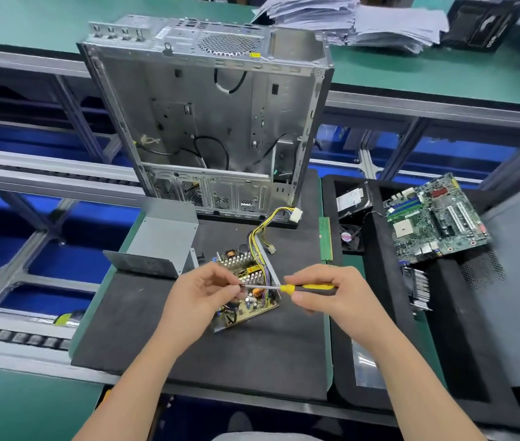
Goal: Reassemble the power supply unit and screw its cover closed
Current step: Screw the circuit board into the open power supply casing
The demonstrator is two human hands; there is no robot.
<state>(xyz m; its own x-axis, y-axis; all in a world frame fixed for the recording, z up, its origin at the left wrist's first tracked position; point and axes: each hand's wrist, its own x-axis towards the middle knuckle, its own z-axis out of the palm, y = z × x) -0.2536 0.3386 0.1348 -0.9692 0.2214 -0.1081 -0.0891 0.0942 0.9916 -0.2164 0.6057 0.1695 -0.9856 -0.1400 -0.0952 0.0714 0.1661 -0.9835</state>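
The power supply unit (245, 294) lay open on the black mat (252, 361) near the middle of the desk (13, 405), its circuit board exposed in the base tray. Its wire harness (261, 230) trailed away toward the computer case (207, 122). The cover (163, 243), a grey folded-metal shell, stood off the unit, just beside it at the rear left; judged from this, closure had not yet begun. The screwdriver (303, 287) was held level above the board. The right hand (328, 297) was curled round the yellow handle, and the fingers (231, 289) of the left hand (201, 294) were closed in a pinch on the tip of the shaft. Whether a screw sat at the tip could not be told. Probable faults from here: a screw released over the open board would drop among the components and could short them; a cover lowered with the harness out of its exit would pinch the wires; a slipped tip would score the board. A memory module (325, 238), a small fan (349, 238) and a motherboard (437, 218) lay to the right, well apart from the unit.
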